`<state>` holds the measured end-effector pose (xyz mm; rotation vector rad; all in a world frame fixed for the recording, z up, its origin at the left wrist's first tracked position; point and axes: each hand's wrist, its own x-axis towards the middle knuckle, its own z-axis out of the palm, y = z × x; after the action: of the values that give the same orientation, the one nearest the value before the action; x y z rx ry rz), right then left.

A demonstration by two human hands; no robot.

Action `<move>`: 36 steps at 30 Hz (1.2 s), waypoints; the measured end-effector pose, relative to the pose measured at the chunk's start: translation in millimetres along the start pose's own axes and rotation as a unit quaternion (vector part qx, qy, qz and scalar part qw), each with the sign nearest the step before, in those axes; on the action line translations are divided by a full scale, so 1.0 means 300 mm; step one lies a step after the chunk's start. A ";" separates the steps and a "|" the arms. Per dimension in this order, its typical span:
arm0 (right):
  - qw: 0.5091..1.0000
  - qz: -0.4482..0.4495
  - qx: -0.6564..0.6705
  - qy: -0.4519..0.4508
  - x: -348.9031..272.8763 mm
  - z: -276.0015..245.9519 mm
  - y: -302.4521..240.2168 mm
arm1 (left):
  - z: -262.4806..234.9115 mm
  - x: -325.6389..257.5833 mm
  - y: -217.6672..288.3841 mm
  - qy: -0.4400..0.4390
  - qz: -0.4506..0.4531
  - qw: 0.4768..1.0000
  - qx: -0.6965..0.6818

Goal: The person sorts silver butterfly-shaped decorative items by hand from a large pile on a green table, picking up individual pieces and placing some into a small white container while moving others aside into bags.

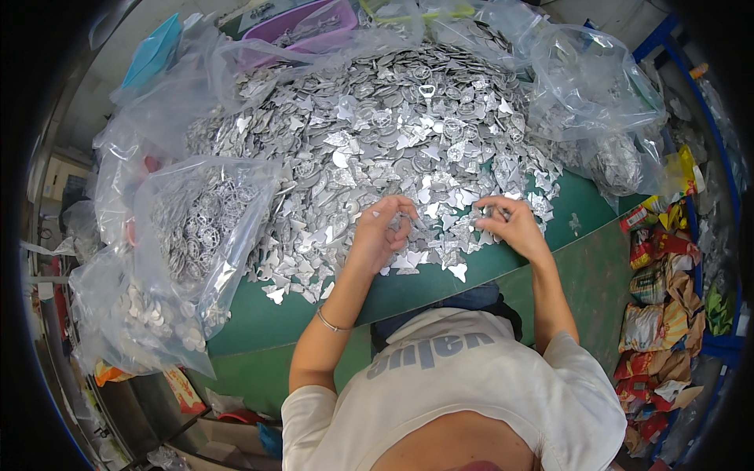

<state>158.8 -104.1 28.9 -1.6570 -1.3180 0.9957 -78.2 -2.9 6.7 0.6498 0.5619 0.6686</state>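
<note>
A wide heap of small flat silver metal pieces (338, 149) in many shapes covers much of the green table (259, 322). My left hand (382, 233) is at the heap's near edge, its fingers curled inward; whatever lies inside them is hidden. To its right, my right hand (514, 228) has thumb and fingers bent together in a pinch over the pieces. What sits between those fingertips is too small to make out. Loose metal pieces (458, 271) lie between and in front of both hands. A bottle-opener-shaped piece (426, 93) rests farther back on the heap.
Clear plastic bags of metal pieces stand at the left (206, 228) and the right (597, 102). Behind the heap is a purple basket (302, 25), with a blue container (151, 51) at the far left. Colourful packets (652, 282) fill a blue-framed rack on the right.
</note>
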 end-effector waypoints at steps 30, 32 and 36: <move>0.943 0.093 0.318 0.042 -0.012 0.022 0.058 | 0.070 -0.012 -0.111 0.047 0.219 0.869 0.441; 0.835 0.094 0.543 0.013 -0.008 0.002 0.065 | 0.071 -0.007 -0.098 0.078 0.187 0.901 0.384; 0.677 0.086 0.729 -0.057 0.002 -0.009 0.057 | 0.084 -0.027 -0.075 0.012 0.249 0.795 0.553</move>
<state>167.7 -106.3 14.3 -0.4022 -0.0714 1.6059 -58.6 -31.2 9.9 1.9522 0.8028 0.8037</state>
